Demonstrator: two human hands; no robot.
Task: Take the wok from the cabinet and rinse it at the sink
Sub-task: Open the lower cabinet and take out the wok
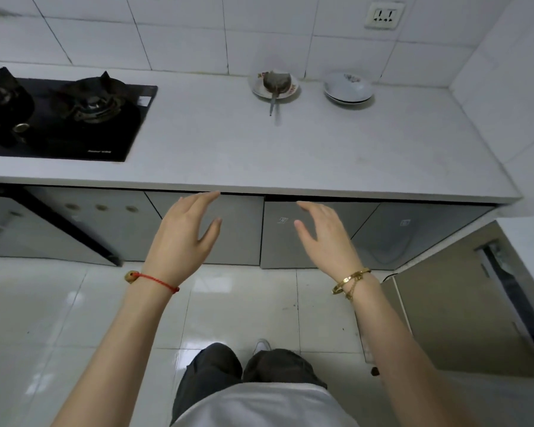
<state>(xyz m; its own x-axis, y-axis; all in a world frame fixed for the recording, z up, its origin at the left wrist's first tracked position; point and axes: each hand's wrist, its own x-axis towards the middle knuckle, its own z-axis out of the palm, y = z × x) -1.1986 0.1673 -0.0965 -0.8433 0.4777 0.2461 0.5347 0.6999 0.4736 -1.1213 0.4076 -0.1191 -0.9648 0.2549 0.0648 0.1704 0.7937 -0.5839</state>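
both hands reach toward the closed grey cabinet doors (238,229) under the white countertop (259,149), the left hand (182,235) and right hand (327,238) spread wide and empty. a black gas stove (65,118) sits at the left; a ladle on a plate (275,84) and stacked bowls (348,87) stand by the tiled wall

White countertop (228,149) carries gas hob (59,118), ladle plate (275,86), stacked bowls (348,87).

Both my arms stretched fwd, left hand (182,232) & right hand (324,235) empty, palms turned inward facing each other, fingers loosely spread, thumbs out, wrists level, hands well apart.
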